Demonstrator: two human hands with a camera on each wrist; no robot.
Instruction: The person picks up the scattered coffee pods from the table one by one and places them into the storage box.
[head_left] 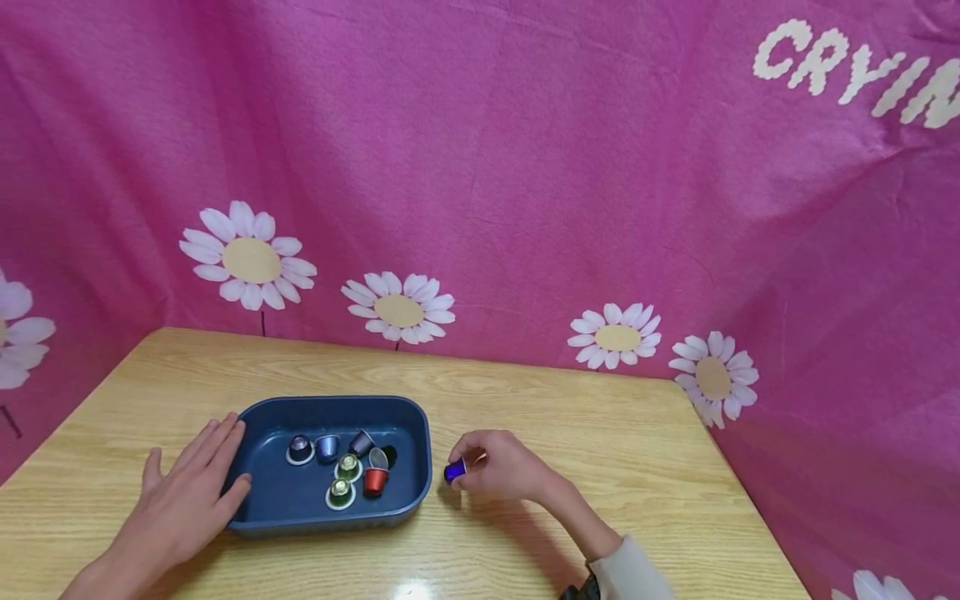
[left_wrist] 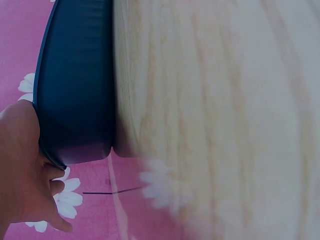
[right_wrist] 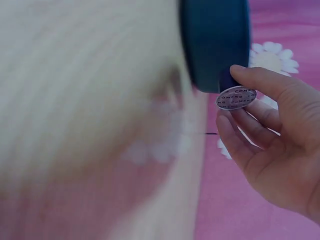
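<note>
My right hand (head_left: 502,467) pinches a blue coffee capsule (head_left: 454,472) between thumb and fingers, just right of the dark blue tub (head_left: 330,523). In the right wrist view the printed lid (right_wrist: 236,98) of this capsule faces the camera. Straight fingers of my left hand (head_left: 187,492) rest on the tub's left rim. Several capsules lie inside the tub: a dark purple one (head_left: 300,448), a blue one (head_left: 327,449), a grey-violet one (head_left: 361,442), two green ones, the nearer green capsule (head_left: 341,493) lid down, and a red one (head_left: 376,481). Something black behind the red capsule is partly hidden.
The tub stands on a light wooden table (head_left: 585,433), left of its middle. Pink cloth (head_left: 480,167) with white daisies hangs behind the table and along both sides. A dark band (head_left: 581,587) shows at my right wrist beside a light sleeve (head_left: 633,571).
</note>
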